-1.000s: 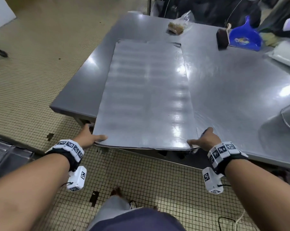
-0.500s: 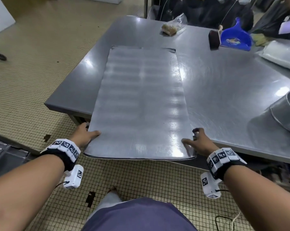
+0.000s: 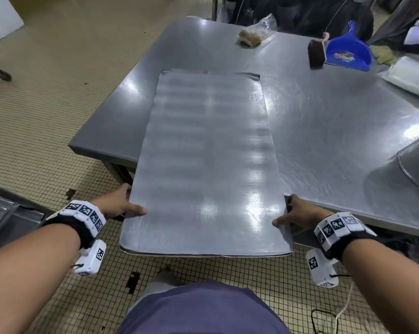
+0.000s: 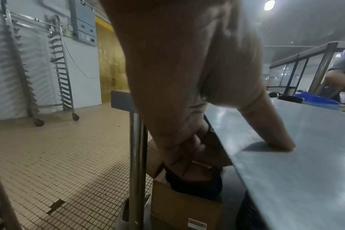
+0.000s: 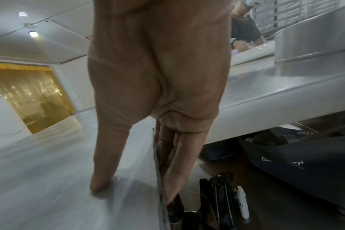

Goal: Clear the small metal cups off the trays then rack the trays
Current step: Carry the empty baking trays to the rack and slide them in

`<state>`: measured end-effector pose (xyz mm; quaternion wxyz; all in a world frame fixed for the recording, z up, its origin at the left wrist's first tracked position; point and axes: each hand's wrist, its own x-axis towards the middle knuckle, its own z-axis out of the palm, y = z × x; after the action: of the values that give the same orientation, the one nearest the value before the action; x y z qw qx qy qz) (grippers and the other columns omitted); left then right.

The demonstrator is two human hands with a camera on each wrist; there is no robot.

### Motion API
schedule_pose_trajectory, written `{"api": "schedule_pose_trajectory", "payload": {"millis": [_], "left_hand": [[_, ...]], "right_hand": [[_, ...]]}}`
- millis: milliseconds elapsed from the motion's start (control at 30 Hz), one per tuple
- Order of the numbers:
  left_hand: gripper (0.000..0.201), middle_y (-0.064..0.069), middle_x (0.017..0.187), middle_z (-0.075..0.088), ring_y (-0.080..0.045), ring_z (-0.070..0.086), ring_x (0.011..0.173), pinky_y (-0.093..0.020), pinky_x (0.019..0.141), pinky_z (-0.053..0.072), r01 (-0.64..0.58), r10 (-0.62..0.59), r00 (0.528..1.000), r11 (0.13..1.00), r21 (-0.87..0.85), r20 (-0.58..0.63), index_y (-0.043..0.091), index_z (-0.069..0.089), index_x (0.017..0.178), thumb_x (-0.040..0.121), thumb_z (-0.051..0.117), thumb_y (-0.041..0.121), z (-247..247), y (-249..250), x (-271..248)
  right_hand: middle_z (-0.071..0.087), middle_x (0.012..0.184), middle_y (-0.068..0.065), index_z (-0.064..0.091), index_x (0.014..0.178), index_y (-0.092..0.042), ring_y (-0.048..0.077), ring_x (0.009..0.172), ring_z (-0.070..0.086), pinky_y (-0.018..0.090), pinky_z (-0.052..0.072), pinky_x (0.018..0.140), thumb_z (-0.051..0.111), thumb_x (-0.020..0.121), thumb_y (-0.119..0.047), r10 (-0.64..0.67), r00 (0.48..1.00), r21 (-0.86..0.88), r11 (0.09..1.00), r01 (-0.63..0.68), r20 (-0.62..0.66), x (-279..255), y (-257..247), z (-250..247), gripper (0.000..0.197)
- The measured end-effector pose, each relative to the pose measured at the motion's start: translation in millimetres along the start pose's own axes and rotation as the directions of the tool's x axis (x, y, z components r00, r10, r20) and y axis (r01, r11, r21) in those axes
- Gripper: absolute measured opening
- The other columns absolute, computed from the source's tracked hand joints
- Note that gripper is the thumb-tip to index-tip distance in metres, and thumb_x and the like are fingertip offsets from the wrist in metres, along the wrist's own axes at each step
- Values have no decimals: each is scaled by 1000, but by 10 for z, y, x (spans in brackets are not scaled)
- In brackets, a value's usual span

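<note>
tray: lies lengthwise on the bench, centre of the frame; its near end overhangs the bench's near edge.
left hand: at the tray's near left edge, thumb on top, fingers underneath.
right hand: at the tray's near right edge, thumb on top, fingers underneath.
bagged loaf: on the bench beyond the tray's far end, top centre.
dustpan: upper right, with a brush just left of it.
metal tub: on the bench at the right edge.
rack: on the floor by the wall, upper left of the left wrist view.
</note>
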<state>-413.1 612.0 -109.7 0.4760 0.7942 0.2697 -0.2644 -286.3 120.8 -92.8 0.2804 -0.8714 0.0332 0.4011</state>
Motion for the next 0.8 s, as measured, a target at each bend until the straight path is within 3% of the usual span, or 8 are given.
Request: {"api": "schedule_pose_trajectory", "payload": {"millis": [67,133,267,367,467,600,733,800], "left_hand": [[85,-2,121,61,-26,60,113,-48,98,51,-21,19,999,999,-47,-41,18,40,131,66,94,26,18,-11,5],[67,-8,120,64,-27,64,109,-50,97,52,-53,23,987,981,-187,-159,11,46,129,77,86,22,50,-12,32],[43,-7,111,67,-26,67,100,-51,92,55,-95,16,960,958,-272,-279,11,54,123,88,77,18,113,3,51],[38,-8,107,67,-29,67,101,-45,85,56,-99,10,962,944,-314,-273,12,54,118,88,76,13,115,28,30],[42,-13,113,67,-29,68,99,-39,74,57,-96,22,979,928,-359,-203,9,54,124,87,75,6,13,91,-28],[42,-20,108,72,-24,76,80,-33,58,61,-97,63,993,919,-382,-101,14,55,121,87,72,-2,-241,192,-147],[40,-22,106,71,-32,74,85,-39,64,62,-128,104,991,929,-346,-89,6,55,117,83,76,-1,-421,330,-212],[43,-23,105,68,-35,69,86,-42,70,59,-137,102,988,916,-376,-112,4,57,111,74,78,1,-388,427,-230]], "right_hand": [[70,97,10,56,108,-11,25,85,71,34,57,69,84,72,-42,-24,999,42,999,26,-43,45,-32,15,55],[71,88,14,63,96,-5,28,79,70,38,57,72,72,84,-48,-22,985,114,993,42,-170,88,-42,63,45],[71,85,17,66,88,-5,28,76,68,36,54,68,63,95,-41,-30,945,116,991,71,-326,120,4,166,37],[70,89,12,64,92,-3,29,82,68,34,51,67,67,93,-39,-51,942,149,983,106,-332,132,47,162,36],[68,102,5,57,111,-15,23,89,67,32,51,71,73,89,-32,-94,947,228,959,170,-307,78,37,80,32],[75,81,5,58,104,-29,15,63,71,24,50,58,75,88,-22,-193,954,230,942,246,-231,-65,-42,-117,25],[66,68,13,58,100,-18,17,50,58,23,45,48,70,90,-6,-224,956,343,897,279,-189,-108,-117,-324,20],[58,67,14,61,92,-9,15,51,52,23,41,53,72,86,-1,-197,940,326,901,285,-278,-71,-142,-327,15]]}}
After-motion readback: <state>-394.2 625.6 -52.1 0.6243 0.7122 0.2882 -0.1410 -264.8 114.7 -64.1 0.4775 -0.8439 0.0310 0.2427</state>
